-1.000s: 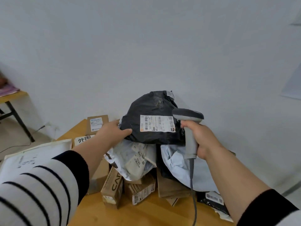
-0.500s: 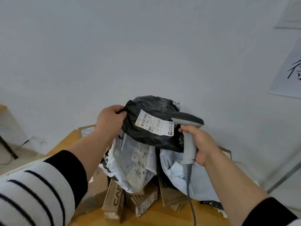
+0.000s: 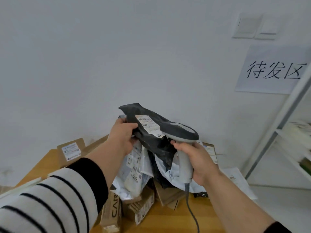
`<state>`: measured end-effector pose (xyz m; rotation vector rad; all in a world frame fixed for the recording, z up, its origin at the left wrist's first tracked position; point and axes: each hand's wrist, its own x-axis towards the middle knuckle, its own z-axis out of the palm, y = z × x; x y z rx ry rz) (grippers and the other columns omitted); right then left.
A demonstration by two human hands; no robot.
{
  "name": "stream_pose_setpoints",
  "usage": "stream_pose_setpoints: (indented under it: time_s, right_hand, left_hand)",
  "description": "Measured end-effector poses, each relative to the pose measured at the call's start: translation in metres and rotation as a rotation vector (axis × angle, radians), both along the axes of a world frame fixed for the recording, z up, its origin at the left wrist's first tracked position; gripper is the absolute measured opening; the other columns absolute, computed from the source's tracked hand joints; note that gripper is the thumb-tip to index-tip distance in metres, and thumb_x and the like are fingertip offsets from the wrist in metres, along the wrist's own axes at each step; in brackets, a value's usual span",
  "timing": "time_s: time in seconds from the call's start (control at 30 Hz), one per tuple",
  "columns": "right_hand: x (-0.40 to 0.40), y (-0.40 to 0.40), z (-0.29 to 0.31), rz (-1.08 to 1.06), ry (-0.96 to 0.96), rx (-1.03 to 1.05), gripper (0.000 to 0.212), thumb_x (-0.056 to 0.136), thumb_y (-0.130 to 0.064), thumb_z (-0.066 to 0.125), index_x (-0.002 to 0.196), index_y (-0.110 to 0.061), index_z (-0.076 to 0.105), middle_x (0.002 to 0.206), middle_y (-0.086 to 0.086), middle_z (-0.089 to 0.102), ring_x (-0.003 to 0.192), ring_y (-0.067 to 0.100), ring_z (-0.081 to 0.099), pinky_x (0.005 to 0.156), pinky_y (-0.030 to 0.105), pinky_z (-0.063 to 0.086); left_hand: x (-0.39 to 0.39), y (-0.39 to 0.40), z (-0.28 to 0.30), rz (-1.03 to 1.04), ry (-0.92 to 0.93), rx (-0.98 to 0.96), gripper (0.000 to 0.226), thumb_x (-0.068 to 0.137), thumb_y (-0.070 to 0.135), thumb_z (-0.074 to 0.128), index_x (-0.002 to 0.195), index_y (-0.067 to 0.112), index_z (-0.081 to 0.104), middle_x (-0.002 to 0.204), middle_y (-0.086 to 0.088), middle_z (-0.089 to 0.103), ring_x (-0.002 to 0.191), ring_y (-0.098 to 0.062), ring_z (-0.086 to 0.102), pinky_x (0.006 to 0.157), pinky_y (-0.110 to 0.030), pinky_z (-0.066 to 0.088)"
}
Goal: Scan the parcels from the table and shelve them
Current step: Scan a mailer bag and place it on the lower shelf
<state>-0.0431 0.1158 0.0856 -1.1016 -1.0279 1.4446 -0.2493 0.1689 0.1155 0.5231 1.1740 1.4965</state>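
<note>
Scanning is the step in hand, seen from the head camera: your left hand grips the black bag lifted above the parcel pile on the desk, and your right hand is clamped on the scanner beside its label. Next, you likely need the shelf at right. Against 0.5 s ago, the bag is higher and tilted, and the view has swung right.

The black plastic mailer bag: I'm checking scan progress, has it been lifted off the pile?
Yes. The black plastic mailer bag has risen off the parcel pile, gripped by the left hand.
</note>
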Motion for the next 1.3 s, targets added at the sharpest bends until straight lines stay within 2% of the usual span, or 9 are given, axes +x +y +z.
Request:
stream_pose_setpoints:
  time_s: [0.07, 0.17, 0.3, 0.47, 0.57, 0.7, 0.83, 1.07, 1.3]
  right_hand:
    - [0.005, -0.008, -0.001, 0.022, -0.063, 0.003, 0.016, 0.088, -0.015, 0.072, 0.103, -0.016, 0.076, 0.099, 0.0, 0.079, 0.088, 0.011, 0.075, 0.077, 0.031, 0.058]
    - [0.014, -0.015, -0.001, -0.02, -0.092, -0.013, 0.021, 0.088, -0.018, 0.073, 0.108, -0.011, 0.074, 0.097, 0.004, 0.077, 0.083, 0.02, 0.074, 0.067, 0.03, 0.057]
    - [0.023, -0.016, 0.005, -0.1, -0.032, -0.013, 0.026, 0.088, -0.017, 0.071, 0.111, -0.005, 0.067, 0.079, 0.008, 0.065, 0.064, 0.019, 0.062, 0.057, 0.032, 0.051]
    - [0.005, -0.019, 0.008, -0.023, -0.03, 0.037, 0.021, 0.09, -0.014, 0.069, 0.105, 0.001, 0.067, 0.069, 0.007, 0.06, 0.054, 0.017, 0.056, 0.052, 0.027, 0.049]
    - [-0.009, -0.023, 0.007, 0.036, -0.091, 0.08, 0.013, 0.091, -0.013, 0.068, 0.096, -0.002, 0.064, 0.069, 0.007, 0.058, 0.054, 0.017, 0.054, 0.052, 0.027, 0.048]
    - [-0.017, -0.026, 0.01, 0.074, -0.152, 0.124, 0.012, 0.093, -0.014, 0.067, 0.088, -0.004, 0.062, 0.067, 0.006, 0.057, 0.053, 0.017, 0.053, 0.053, 0.026, 0.048]
    - [-0.018, -0.028, 0.012, 0.093, -0.246, 0.186, 0.014, 0.093, -0.016, 0.067, 0.087, -0.005, 0.062, 0.066, 0.005, 0.057, 0.056, 0.017, 0.054, 0.057, 0.026, 0.049]
    - [-0.015, -0.029, 0.017, 0.108, -0.263, 0.177, 0.016, 0.093, -0.019, 0.067, 0.084, -0.007, 0.061, 0.066, 0.005, 0.058, 0.055, 0.017, 0.055, 0.058, 0.028, 0.048]
    - [-0.01, -0.033, 0.018, 0.124, -0.298, 0.196, 0.017, 0.093, -0.02, 0.067, 0.084, -0.007, 0.061, 0.065, 0.004, 0.059, 0.055, 0.015, 0.055, 0.054, 0.021, 0.049]
  left_hand:
    - [-0.006, 0.001, 0.002, 0.006, -0.013, 0.016, 0.028, 0.094, -0.012, 0.043, 0.098, 0.011, 0.058, 0.1, -0.016, 0.069, 0.088, -0.029, 0.069, 0.068, -0.041, 0.06]
    - [-0.014, 0.001, 0.004, 0.002, -0.052, 0.071, 0.031, 0.095, -0.012, 0.037, 0.105, 0.01, 0.057, 0.1, -0.017, 0.069, 0.085, -0.03, 0.069, 0.055, -0.037, 0.058]
    - [-0.023, 0.0, 0.003, -0.04, -0.058, 0.112, 0.038, 0.097, -0.011, 0.032, 0.106, 0.013, 0.06, 0.098, -0.016, 0.073, 0.081, -0.031, 0.074, 0.056, -0.042, 0.059]
    - [-0.023, -0.004, 0.0, -0.085, 0.003, 0.129, 0.043, 0.098, -0.01, 0.032, 0.11, 0.014, 0.065, 0.101, -0.014, 0.075, 0.088, -0.03, 0.074, 0.061, -0.04, 0.06]
    - [-0.023, -0.004, 0.0, -0.062, 0.016, 0.14, 0.042, 0.098, -0.01, 0.033, 0.111, 0.013, 0.064, 0.099, -0.014, 0.074, 0.085, -0.029, 0.074, 0.06, -0.04, 0.06]
    - [-0.021, -0.005, 0.002, -0.061, 0.071, 0.155, 0.041, 0.097, -0.011, 0.034, 0.105, 0.014, 0.065, 0.096, -0.014, 0.073, 0.081, -0.029, 0.073, 0.057, -0.037, 0.058]
    - [-0.02, -0.009, 0.002, -0.061, 0.07, 0.166, 0.042, 0.096, -0.012, 0.033, 0.1, 0.014, 0.066, 0.082, -0.01, 0.076, 0.069, -0.024, 0.074, 0.053, -0.035, 0.058]
    - [-0.016, -0.015, 0.002, -0.048, 0.094, 0.163, 0.04, 0.096, -0.012, 0.034, 0.11, 0.01, 0.065, 0.098, -0.017, 0.072, 0.079, -0.028, 0.072, 0.06, -0.038, 0.059]
    - [-0.014, -0.02, 0.003, -0.037, 0.073, 0.167, 0.042, 0.096, -0.014, 0.034, 0.101, 0.012, 0.066, 0.086, -0.013, 0.075, 0.069, -0.024, 0.074, 0.054, -0.035, 0.058]
